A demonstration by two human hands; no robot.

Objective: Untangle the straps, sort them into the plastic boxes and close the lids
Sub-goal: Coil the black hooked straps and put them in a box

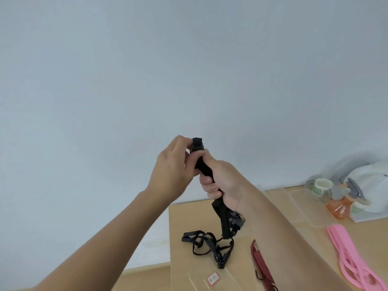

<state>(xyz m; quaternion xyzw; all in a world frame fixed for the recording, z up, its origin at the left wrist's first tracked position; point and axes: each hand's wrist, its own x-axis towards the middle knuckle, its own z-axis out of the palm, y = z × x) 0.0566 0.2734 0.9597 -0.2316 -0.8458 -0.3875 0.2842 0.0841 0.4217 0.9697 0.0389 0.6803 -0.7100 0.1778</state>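
Both hands are raised in front of the pale blue-grey wall (pixel 189 59), holding one wide black webbing strap (pixel 204 166) upright above the light wooden table (pixel 189 217). Left hand (pixel 170 171) pinches the strap's top end with curled fingertips. Right hand (pixel 222 181) is clenched round the strap just below, fingers wrapped. The strap's lower part hangs out under the right fist, and its blurred end with grey bits sits just above the tabletop. Directly under it on the table lies a tangle of thin black cords and straps (pixel 205 244), with a small buckle at the near end. To its right is a red-and-black striped strap (pixel 262 267), partly hidden by the right forearm. Further right lies a bunch of flat pink straps (pixel 352 259). A clear plastic piece with a small labelled sticker (pixel 212 278) is at the bottom edge, box or lid, cannot tell. A second clear plastic tray-like box (pixel 304 206) lies flat at the far right, touching the clutter there: a green-and-white tape roll (pixel 323 185), an orange translucent item (pixel 338 208) and a white rounded object (pixel 369 185). No strap is in either clear piece.
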